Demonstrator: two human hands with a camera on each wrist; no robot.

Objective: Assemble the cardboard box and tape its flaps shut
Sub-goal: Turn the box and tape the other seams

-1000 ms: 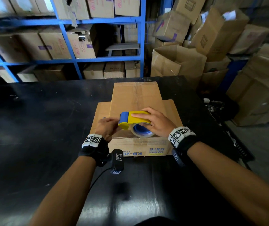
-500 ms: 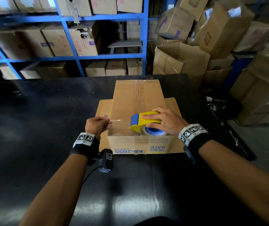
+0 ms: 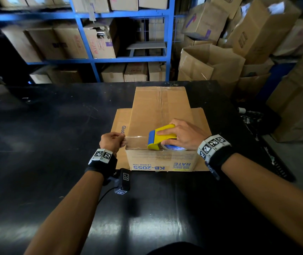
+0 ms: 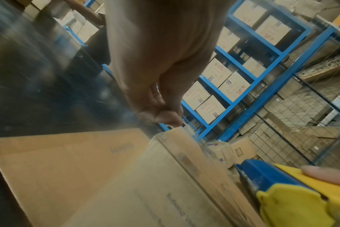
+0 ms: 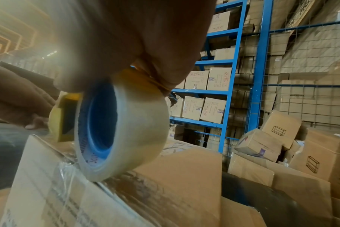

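Note:
A brown cardboard box (image 3: pixel 159 111) stands on the black table (image 3: pixel 55 126), its top flaps folded shut, with side flaps spread flat beneath it. My right hand (image 3: pixel 183 134) grips a yellow and blue tape dispenser (image 3: pixel 162 137) with a clear tape roll (image 5: pixel 124 130), resting on the box top near its front edge. My left hand (image 3: pixel 113 141) pinches the free end of a clear tape strip (image 3: pixel 136 142), stretched leftward from the dispenser past the box's left edge. In the left wrist view the fingertips (image 4: pixel 161 115) pinch together just above the box corner (image 4: pixel 165 133).
Blue metal shelving (image 3: pixel 169 43) loaded with cartons stands behind the table. A heap of cardboard boxes (image 3: pixel 238 43) is piled at the right, past the table's right edge. More dark table surface lies to the left and in front of the box.
The left hand has drawn the tape end leftward off the dispenser, beyond the box's left edge. The right hand and dispenser have shifted slightly right along the front edge.

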